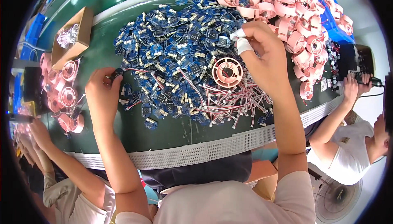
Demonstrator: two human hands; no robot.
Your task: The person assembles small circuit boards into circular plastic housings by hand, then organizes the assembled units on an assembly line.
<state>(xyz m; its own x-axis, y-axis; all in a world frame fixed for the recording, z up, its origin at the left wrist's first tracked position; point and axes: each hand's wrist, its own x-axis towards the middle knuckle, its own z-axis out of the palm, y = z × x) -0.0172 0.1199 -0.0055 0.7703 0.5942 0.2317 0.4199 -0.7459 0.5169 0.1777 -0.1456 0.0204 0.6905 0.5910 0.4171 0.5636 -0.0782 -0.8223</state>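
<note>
My left hand (101,89) is closed in a pinch on a small dark circuit board (118,73), at the left edge of a heap of blue circuit boards (163,39). A thin red and white cable (137,70) runs to the right beside that board. My right hand (266,54), with white covers on its thumb and forefinger, curls over the heap's right side. Its fingertips nearly meet by a board (223,41); whatever they pinch is too small to make out. Below them, a pink round housing (227,72) lies on the heap, above a bundle of white-ended cables (233,105).
Many pink housings (303,31) are piled at the right, in front of a blue bin (342,33). A cardboard box (82,31) stands far left, near more housings (67,97). White perforated edging (184,155) lines the green table's front. Co-workers' hands (351,88) work at both sides.
</note>
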